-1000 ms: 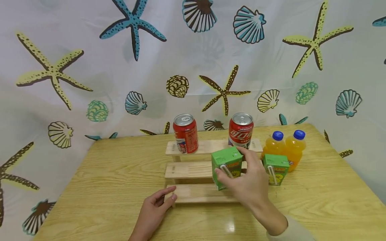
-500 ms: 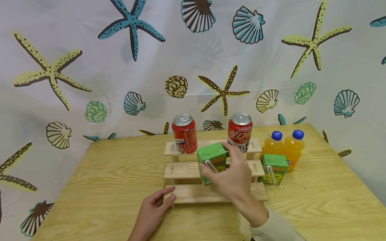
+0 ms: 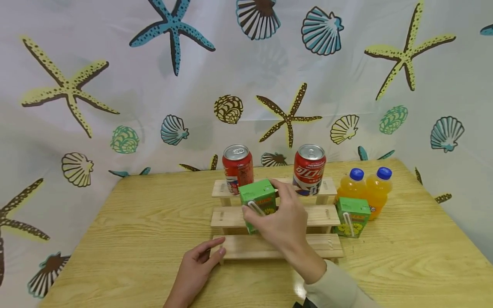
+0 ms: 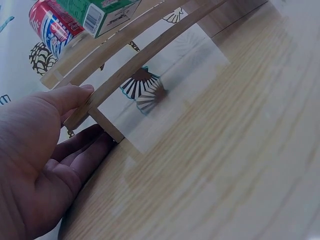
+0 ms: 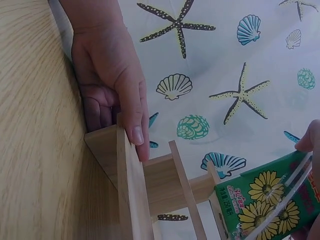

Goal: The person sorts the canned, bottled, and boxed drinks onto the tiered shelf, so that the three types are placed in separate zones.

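Observation:
Thumb and fingers of the right hand point(image 3: 286, 220) pinch a green juice box point(image 3: 258, 201), slightly tilted, over the left part of the wooden three-step rack point(image 3: 281, 248). In the right wrist view the box point(image 5: 265, 200) shows yellow flowers and a straw; whether it touches the middle step, I cannot tell. The left hand point(image 3: 196, 267) grips the left end of the lowest step; in the left wrist view its thumb lies on the board and its fingers reach beneath. Two red cans, the left point(image 3: 237, 169) and the right point(image 3: 309, 171), stand on the top step.
Right of the rack, a second green juice box point(image 3: 352, 218) stands on the wooden table point(image 3: 146, 222), in front of two orange bottles with blue caps, one point(image 3: 377, 188) farther right. A patterned curtain point(image 3: 192, 85) hangs behind the table.
The right hand has carried the juice box leftward across the rack, from its right half to its left. The left hand stays at the rack's end.

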{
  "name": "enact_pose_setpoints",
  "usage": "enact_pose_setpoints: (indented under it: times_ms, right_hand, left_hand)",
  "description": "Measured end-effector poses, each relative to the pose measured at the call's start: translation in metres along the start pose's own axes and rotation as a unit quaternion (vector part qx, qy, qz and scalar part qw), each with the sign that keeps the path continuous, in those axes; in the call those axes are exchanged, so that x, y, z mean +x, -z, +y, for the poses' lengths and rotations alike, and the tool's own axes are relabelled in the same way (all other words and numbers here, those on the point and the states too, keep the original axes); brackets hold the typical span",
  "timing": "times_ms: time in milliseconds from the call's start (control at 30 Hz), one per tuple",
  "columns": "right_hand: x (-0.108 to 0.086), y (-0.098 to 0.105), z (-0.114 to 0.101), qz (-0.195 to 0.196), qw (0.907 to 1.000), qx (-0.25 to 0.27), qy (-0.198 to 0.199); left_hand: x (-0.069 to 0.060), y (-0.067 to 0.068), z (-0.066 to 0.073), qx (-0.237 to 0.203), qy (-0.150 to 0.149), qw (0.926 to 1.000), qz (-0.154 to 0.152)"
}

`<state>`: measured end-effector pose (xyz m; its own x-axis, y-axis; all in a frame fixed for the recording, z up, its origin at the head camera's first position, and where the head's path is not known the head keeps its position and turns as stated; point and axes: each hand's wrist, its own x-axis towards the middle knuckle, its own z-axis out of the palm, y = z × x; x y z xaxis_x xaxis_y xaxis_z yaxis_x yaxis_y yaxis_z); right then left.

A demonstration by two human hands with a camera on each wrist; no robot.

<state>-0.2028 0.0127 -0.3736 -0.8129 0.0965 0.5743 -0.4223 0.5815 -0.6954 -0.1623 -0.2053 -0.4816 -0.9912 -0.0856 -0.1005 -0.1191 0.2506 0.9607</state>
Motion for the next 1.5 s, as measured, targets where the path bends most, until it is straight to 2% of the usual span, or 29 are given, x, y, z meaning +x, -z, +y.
enact_pose_setpoints:
  times_ms: [367, 1000, 1500]
  right_hand:
    - [0.002, -0.023, -0.001, 0.021, 0.9998, 0.005, 0.0]
    - [0.003, -0.036, -0.004, 0.022, 0.9995, 0.021, -0.012]
    - [-0.005, -0.048, -0.011, 0.036, 0.9992, 0.014, -0.016]
  left_hand:
    - [0.0, 0.001, -0.001, 0.001, 0.001, 1.0, -0.003]
    - [0.0, 0.001, -0.002, -0.007, -0.004, 1.0, -0.004]
    - [-0.003, 0.003, -0.002, -0.014, -0.018, 0.9997, -0.004]
